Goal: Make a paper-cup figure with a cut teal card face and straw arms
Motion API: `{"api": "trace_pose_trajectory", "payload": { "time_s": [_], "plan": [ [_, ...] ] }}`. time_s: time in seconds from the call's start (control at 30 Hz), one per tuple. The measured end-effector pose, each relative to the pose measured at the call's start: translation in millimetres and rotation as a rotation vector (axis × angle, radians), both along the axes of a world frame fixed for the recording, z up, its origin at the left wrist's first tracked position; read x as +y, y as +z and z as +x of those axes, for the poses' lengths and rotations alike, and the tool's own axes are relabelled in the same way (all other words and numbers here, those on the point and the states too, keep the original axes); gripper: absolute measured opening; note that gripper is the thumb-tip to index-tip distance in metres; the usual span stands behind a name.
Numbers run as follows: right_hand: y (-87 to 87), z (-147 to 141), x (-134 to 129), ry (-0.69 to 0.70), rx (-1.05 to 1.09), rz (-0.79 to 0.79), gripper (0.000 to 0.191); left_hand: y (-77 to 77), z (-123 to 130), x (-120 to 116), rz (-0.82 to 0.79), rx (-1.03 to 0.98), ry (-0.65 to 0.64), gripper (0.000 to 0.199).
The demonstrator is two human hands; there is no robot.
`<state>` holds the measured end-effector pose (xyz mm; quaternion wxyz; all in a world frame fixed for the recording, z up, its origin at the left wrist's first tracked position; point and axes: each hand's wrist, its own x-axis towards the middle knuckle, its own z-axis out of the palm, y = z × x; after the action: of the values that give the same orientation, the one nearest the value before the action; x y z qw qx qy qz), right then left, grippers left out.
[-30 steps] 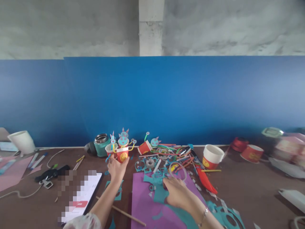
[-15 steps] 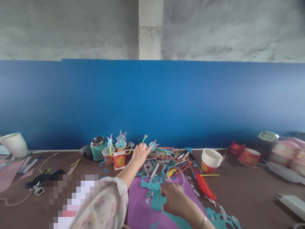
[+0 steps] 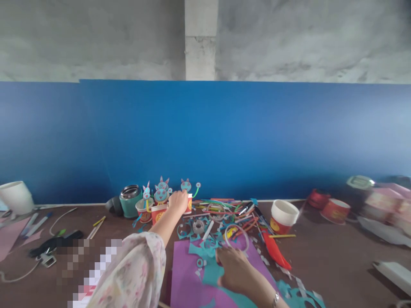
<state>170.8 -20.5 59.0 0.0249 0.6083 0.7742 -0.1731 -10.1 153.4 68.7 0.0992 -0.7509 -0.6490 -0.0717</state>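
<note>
My left hand is closed on a small red-and-white paper cup near the blue wall. Above the cup rises a light-blue paper animal face with pointed ears, and a green arm ending in a round disc sticks out to the right. Just left of that hand stand more decorated cups, one a red paper cup with a blue face. My right hand rests over teal paper on a purple sheet, thumb apart from the bent fingers; their tips are partly hidden.
Behind the sheet lie pipe cleaners, a tape roll, a clear ring and paper scraps. A white-and-red cup and a red object are to the right. A teal flask stands left.
My left hand has moved left with the cup, toward the other decorated cups. Its blue face, tilted before, is now upright. My right hand has stayed in place.
</note>
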Motion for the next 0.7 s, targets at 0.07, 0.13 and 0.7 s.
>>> {"api": "trace_pose_trajectory", "payload": {
  "time_s": [0.07, 0.13, 0.7],
  "plan": [
    [-0.3, -0.3, 0.2, 0.000, -0.005, 0.001, 0.038, 2.7, -3.3, -0.5, -0.025, 0.003, 0.024, 0.033],
    [-0.3, -0.4, 0.2, 0.004, -0.005, 0.007, 0.038, 4.7, -6.3, -1.8, -0.030, 0.005, 0.037, 0.034],
    [3.1, 12.6, 9.5, -0.033, 0.038, 0.090, 0.028, 9.3, -10.0, -46.3, 0.219, -0.138, -0.137, 0.025]
  ]
}}
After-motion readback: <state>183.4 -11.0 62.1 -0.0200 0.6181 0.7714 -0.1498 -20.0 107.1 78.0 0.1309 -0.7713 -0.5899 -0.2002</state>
